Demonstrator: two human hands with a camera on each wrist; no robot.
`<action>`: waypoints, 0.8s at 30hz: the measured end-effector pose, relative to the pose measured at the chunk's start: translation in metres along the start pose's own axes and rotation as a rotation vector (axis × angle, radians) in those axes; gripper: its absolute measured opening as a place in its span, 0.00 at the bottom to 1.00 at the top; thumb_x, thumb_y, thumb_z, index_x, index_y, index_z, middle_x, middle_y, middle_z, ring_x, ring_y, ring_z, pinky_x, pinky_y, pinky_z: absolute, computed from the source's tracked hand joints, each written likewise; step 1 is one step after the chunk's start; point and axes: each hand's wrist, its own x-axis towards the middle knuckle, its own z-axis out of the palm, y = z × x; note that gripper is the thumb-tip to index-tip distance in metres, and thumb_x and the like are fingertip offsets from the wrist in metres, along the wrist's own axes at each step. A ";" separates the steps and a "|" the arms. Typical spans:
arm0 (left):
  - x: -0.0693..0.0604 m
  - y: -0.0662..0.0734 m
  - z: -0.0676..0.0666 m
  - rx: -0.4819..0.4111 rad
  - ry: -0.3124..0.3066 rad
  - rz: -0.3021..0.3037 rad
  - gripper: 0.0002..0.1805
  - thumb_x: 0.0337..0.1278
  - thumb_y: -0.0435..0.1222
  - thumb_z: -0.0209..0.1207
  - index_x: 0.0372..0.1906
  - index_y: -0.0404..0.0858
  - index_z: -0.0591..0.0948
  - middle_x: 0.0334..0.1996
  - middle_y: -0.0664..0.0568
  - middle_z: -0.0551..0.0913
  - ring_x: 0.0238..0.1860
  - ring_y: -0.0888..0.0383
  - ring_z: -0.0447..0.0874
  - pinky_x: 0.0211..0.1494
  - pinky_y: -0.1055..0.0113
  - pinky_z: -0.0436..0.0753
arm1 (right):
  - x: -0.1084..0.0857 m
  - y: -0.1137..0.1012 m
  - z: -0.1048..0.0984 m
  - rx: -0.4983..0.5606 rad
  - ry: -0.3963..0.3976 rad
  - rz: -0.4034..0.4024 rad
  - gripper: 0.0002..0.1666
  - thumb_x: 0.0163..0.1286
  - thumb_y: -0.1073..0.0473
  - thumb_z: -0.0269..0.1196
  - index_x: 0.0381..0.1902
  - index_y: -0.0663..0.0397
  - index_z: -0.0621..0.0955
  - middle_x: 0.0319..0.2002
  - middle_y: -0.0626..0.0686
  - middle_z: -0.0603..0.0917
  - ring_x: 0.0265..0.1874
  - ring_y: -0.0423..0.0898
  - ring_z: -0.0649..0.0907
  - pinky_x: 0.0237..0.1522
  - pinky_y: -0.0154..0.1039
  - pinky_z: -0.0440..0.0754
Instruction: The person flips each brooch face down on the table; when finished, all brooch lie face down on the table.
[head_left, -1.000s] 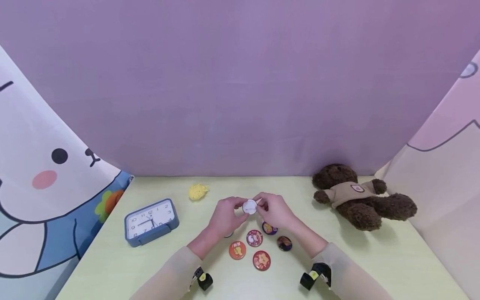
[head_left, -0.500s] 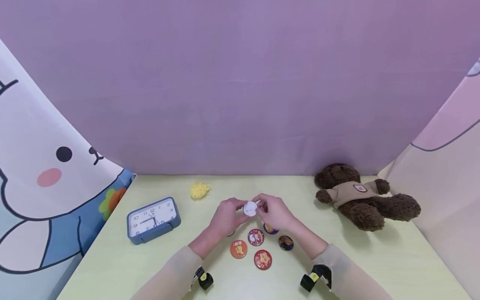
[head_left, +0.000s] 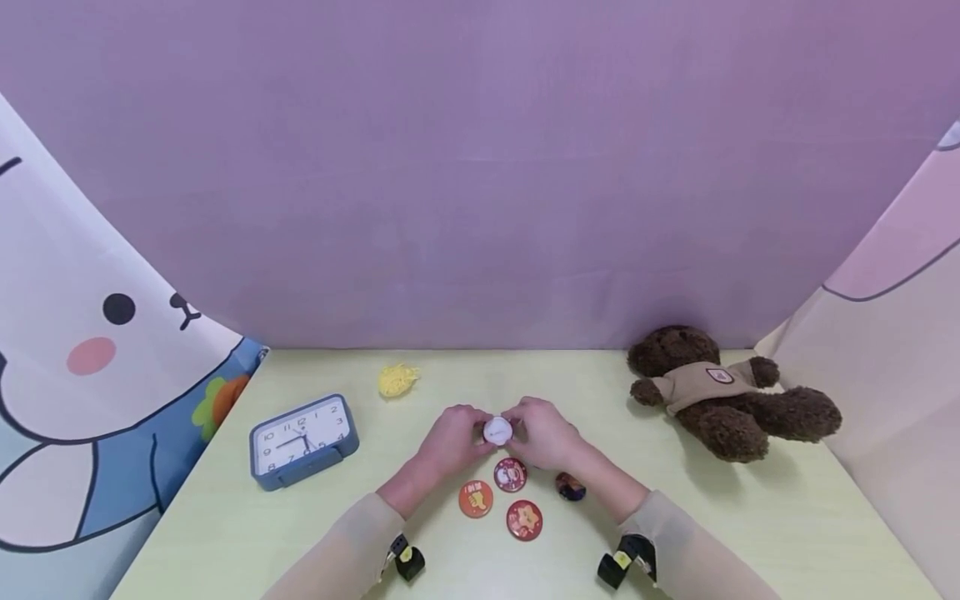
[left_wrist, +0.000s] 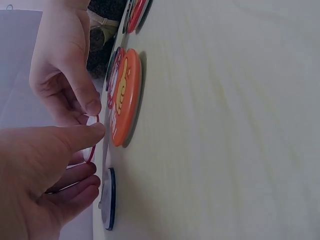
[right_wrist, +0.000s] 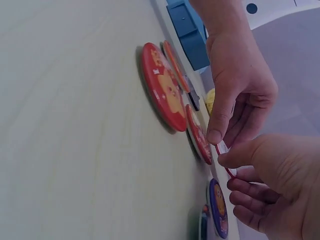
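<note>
Between both hands is a round pin badge [head_left: 497, 431], its white back facing up and its rim red in the wrist views. My left hand [head_left: 453, 440] pinches one side between thumb and fingers; my right hand [head_left: 544, 435] pinches the other. Just nearer lie a red-and-white badge [head_left: 511, 475], an orange thumbs-up badge [head_left: 476, 499], a red star badge [head_left: 524, 520] and a dark badge [head_left: 570, 487]. A purple badge [right_wrist: 218, 207] shows in the right wrist view, hidden by the right hand from the head. Near the left hand lies a blue-rimmed badge [left_wrist: 108, 199], back up.
A blue clock [head_left: 303, 442] stands on the left of the pale table [head_left: 225, 542]. Farther back is a small yellow fuzzy thing [head_left: 397, 380]. A brown teddy bear [head_left: 705, 387] lies at the right. A purple cloth [head_left: 480, 183] hangs behind the table.
Both hands have come slightly nearer with the badge between them. The right hand now covers the purple badge in the head view. The badges on the table stay in place.
</note>
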 end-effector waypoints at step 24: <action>0.009 0.033 -0.004 -0.045 -0.107 -0.004 0.22 0.62 0.42 0.73 0.57 0.36 0.89 0.51 0.44 0.91 0.54 0.48 0.89 0.60 0.56 0.89 | -0.022 0.014 -0.046 -0.033 0.001 0.001 0.12 0.67 0.67 0.71 0.47 0.63 0.89 0.39 0.57 0.92 0.34 0.45 0.88 0.35 0.29 0.86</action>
